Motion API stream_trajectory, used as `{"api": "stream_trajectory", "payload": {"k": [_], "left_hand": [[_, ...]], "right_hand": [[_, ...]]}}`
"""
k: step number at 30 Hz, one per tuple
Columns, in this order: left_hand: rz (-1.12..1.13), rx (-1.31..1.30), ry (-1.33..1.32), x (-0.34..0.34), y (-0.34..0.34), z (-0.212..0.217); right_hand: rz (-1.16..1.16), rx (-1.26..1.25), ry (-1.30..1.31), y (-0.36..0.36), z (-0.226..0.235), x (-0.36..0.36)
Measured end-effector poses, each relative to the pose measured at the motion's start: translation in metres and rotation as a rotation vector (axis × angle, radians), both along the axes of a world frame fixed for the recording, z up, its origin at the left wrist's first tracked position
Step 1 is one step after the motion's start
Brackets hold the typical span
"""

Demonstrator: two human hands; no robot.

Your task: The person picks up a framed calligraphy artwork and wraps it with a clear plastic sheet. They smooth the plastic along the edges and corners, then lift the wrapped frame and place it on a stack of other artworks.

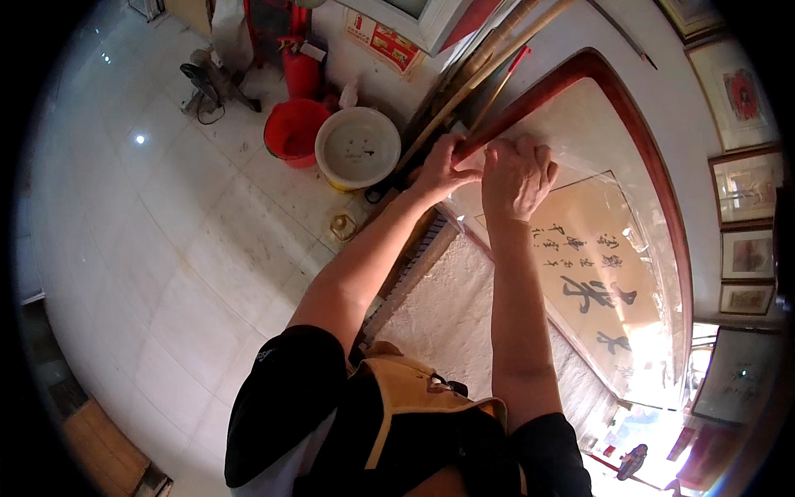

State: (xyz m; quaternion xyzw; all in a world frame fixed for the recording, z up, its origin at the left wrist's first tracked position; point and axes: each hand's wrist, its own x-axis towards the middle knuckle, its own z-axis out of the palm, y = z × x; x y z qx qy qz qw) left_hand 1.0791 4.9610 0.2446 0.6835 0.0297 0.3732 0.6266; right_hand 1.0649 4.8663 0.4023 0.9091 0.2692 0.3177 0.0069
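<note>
Both hands work at the far corner of a large framed calligraphy sheet [596, 248] lying under clear film [580, 132] on the right. The left hand [443, 170] pinches the film's edge where it meets the dark red wooden frame [654, 166], thumb and fingers closed on it. The right hand [517, 174] lies knuckles-up just beside it, fingers curled; whether it grips the film is hidden. Glare washes out the sheet's near right end. Farther left, a red bucket [294, 132] and a white basin [360, 147] stand on the tiled floor [166, 232].
</note>
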Motion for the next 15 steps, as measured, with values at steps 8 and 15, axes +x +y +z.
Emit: {"api": "stream_trajectory", "payload": {"k": [8,15], "left_hand": [[-0.11,-0.385,0.009,0.004,-0.015,0.023],[-0.209,-0.594,-0.103,0.013,-0.016,0.017]], "right_hand": [[0.061,0.034,-0.039,-0.003,-0.006,0.004],[0.07,0.058,-0.011,-0.002,-0.005,0.002]]}}
